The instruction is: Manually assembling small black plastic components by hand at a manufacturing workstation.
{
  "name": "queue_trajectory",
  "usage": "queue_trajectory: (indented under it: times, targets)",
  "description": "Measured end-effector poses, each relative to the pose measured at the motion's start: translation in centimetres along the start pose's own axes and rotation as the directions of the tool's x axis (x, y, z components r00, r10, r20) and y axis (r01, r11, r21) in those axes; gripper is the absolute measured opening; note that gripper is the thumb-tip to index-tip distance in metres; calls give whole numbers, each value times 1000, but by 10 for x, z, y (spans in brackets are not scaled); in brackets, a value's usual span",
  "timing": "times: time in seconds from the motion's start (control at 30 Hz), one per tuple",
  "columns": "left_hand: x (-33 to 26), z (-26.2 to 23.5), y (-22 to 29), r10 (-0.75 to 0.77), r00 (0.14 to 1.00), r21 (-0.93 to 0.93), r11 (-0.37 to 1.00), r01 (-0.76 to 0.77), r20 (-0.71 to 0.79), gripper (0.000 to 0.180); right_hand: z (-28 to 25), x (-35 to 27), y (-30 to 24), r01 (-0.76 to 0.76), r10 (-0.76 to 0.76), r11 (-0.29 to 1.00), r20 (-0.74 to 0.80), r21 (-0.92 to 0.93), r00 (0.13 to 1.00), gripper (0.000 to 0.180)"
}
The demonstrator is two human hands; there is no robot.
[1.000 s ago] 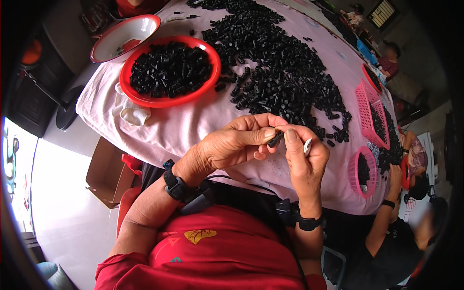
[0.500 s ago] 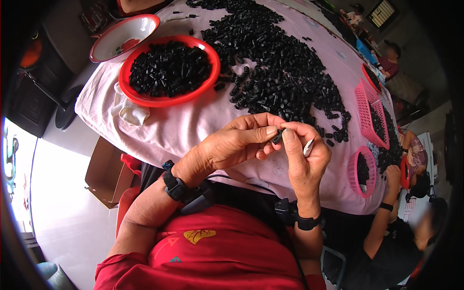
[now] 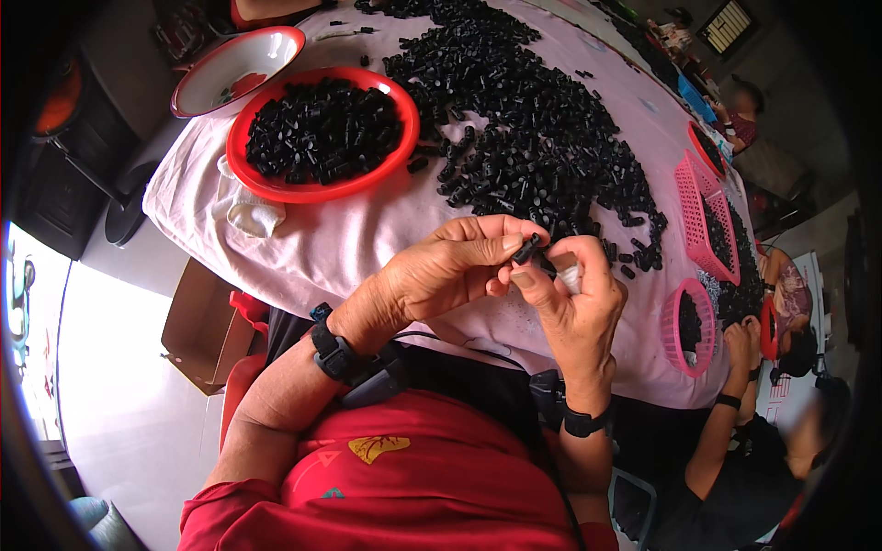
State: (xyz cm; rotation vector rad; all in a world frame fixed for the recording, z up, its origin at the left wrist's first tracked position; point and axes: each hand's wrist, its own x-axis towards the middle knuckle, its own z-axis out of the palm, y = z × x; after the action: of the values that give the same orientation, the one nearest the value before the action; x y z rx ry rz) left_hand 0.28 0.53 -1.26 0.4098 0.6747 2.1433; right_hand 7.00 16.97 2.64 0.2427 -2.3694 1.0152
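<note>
Watching from my distant seat, I see the right hand (image 3: 581,303) drawn back slightly and its grip rearranged. Half a second ago both hands' fingertips met around the small black piece (image 3: 525,249); now the right thumb and forefinger have spread apart, and more of the piece shows. The left hand (image 3: 450,264) keeps it pinched between thumb and fingertips, tilted, above the table's near edge. The right hand stays curled around a white object (image 3: 571,278), whose pointed end stood out past the fingers before and is now mostly hidden. Something dark lies by the right fingertips, close to the piece; I cannot tell whether it is a second part or belongs to the white object.

To me the change reads as a new hold for the right hand while the left steadies the piece, so handling of this one looks unfinished. Beyond the hands, the loose black pile (image 3: 533,156) spreads over the pink cloth (image 3: 317,248), beside a filled red basin (image 3: 412,129).
</note>
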Motion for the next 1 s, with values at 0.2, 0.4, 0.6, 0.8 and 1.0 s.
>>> queue_trajectory:
  times: [0.2,0.4,0.6,0.8,1.0]
  targets:
    - [0,6,3,11,1000,53,999,-11,7,31,6,0,11,68,-66,981,21,-180,998,59]
    - [0,6,2,18,1000,83,996,-19,4,30,4,0,10,58,-51,971,36,-234,998,61]
    - [0,6,3,19,1000,113,993,-17,-15,29,3,0,10,66,-61,964,28,-257,998,61]
    - [-2,7,6,36,999,134,991,-31,-38,27,6,1,6,76,-73,949,24,-305,997,57]
    - [1,1,1,68,998,127,990,-67,1,26,8,-1,8,73,-65,963,37,-260,997,50]
